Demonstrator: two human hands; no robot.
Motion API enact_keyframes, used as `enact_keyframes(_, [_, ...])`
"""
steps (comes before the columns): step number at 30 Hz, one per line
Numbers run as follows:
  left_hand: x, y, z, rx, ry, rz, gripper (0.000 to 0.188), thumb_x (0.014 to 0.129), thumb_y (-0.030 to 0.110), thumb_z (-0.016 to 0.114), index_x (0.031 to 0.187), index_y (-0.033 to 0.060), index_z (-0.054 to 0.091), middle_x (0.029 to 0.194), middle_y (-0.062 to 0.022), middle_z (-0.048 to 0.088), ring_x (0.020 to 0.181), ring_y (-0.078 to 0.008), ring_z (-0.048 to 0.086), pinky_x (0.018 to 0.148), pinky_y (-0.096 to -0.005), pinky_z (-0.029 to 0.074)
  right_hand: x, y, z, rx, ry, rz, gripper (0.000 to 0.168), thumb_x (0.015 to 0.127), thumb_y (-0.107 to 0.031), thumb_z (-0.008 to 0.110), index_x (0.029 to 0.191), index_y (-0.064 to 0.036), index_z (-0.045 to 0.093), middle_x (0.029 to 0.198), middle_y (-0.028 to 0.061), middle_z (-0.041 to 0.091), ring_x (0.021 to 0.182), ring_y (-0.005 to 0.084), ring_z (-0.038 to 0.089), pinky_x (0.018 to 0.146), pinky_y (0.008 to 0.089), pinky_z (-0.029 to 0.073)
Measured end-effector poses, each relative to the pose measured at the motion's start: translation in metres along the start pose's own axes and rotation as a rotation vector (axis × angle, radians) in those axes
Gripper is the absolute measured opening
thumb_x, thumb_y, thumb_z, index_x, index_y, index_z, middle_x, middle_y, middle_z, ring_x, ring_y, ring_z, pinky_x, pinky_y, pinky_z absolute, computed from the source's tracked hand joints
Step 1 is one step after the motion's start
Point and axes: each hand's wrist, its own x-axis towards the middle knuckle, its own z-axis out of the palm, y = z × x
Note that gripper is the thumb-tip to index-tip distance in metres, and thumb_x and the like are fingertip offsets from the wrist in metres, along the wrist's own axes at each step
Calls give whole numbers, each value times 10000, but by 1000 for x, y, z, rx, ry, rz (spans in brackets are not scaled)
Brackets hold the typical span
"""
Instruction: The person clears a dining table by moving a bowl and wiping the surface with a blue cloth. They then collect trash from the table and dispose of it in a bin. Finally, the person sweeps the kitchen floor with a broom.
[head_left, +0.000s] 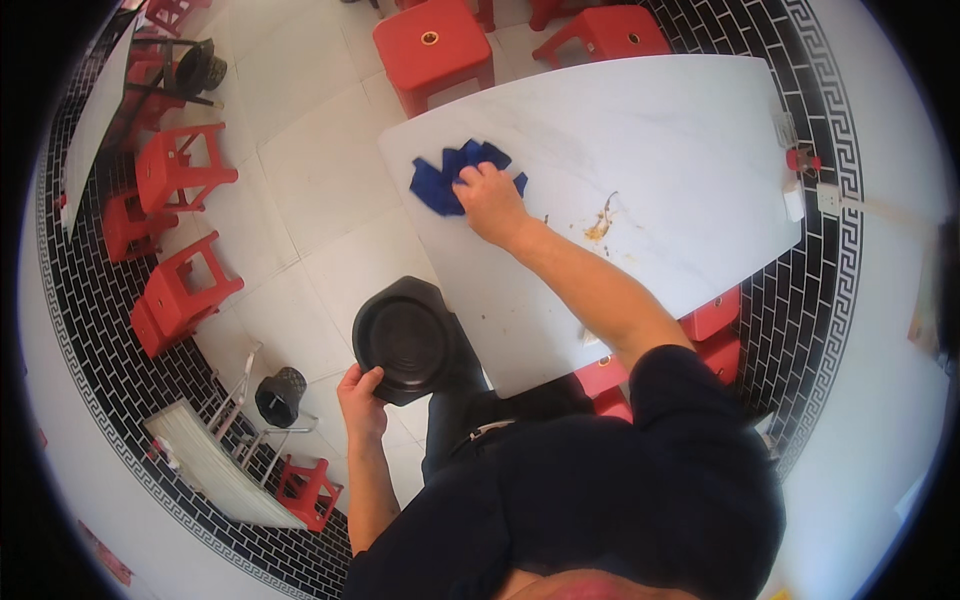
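My right hand (491, 199) grips a crumpled dark blue cloth (439, 184), pressed on the white marbled tabletop (675, 142) near its far left corner. To the right of that hand lies a patch of brownish food scraps (600, 225), with smaller crumbs around it. In my left hand (365, 401) is a black octagonal plastic tray with a round hollow (405, 341), held by its near left rim beside the table's left edge. A small white object (591, 336) shows partly behind my right forearm.
Red plastic stools stand beyond the table (433, 45), under its right side (712, 319) and along the left wall (184, 169). A black waste basket (279, 397) is on the floor at left, near another table (225, 472). A red-topped container (802, 160) sits at the table's wall end.
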Motion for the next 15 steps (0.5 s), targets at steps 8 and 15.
enact_keyframes(8, [-3, -4, -17, 3, -42, 3, 293, 891, 45, 600, 1158, -68, 636, 1068, -147, 710, 916, -240, 701, 815, -356, 582, -19, 214, -71, -411, 46, 663, 252, 860, -111, 559, 1031, -83, 742, 1195, 153, 655, 1059, 347, 622, 873, 473, 528])
enact_keyframes(15, [-2, 0, -11, 47, -20, -20, 289, 888, 49, 602, 1150, -67, 643, 1055, -143, 713, 899, -234, 702, 800, -349, 587, 10, 28, 26, -145, 112, 228, 72, 787, -124, 630, 739, -78, 657, 848, 138, 632, 858, 337, 610, 740, 462, 457])
